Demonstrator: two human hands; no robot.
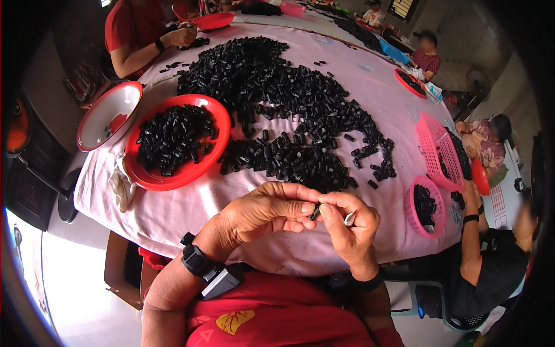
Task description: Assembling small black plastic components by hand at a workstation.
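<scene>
Between the fingertips of my left hand (269, 211) is a small black cylindrical part (314, 212), held just in front of the near edge of the pile. My right hand (352, 231) meets it there, thumb and forefinger pinched at the part's other end. A silver metal tool tip (350, 218) pokes out from the curled fingers of that same hand; the rest of the tool is hidden. Beyond both hands spreads a large pile of black cylindrical parts (248, 75), with looser ones toward the right.
A red basin (222, 139) full of black parts stands left, beside a white red-rimmed basin (101, 124) and a pale cloth glove (120, 188). Pink baskets (444, 208) are at right on the pink tablecloth (167, 217). Other people sit around the table; one person's arm (471, 231) is close at right.
</scene>
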